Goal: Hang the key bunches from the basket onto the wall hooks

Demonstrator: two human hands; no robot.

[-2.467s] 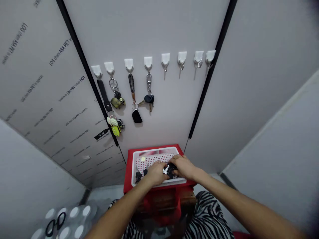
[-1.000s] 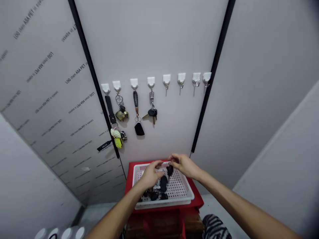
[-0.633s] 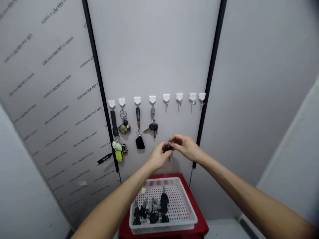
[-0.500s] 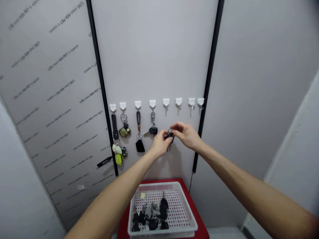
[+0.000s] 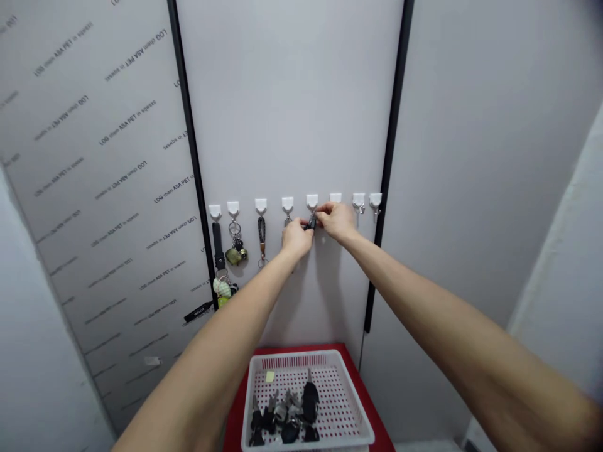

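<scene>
A black-headed key [image 5: 311, 223] is pinched in the fingers of my left hand [image 5: 296, 238], just beneath the fifth wall hook [image 5: 312, 200] from the left. My right hand [image 5: 337, 221] is closed at the key's upper end, where its small ring was visible earlier; the fingers now mostly hide the ring. Whether the ring touches the hook cannot be made out. Behind my left hand, the bunch on the fourth hook [image 5: 287, 204] is largely covered. My right hand partly covers the sixth hook [image 5: 335, 197].
Further left hang a braided black strap [image 5: 262, 235], a keyring with a brass-coloured charm [image 5: 234, 254] and a dark strap [image 5: 218, 245] with charms. Two hooks [image 5: 358, 199] are at the right. Below, a white perforated basket [image 5: 348, 402] with several black keys [image 5: 289, 414] stands on a red surface [image 5: 365, 392].
Both hands have risen with the key, from below the hooks up to just under the fifth one. The camera view has shifted slightly.
</scene>
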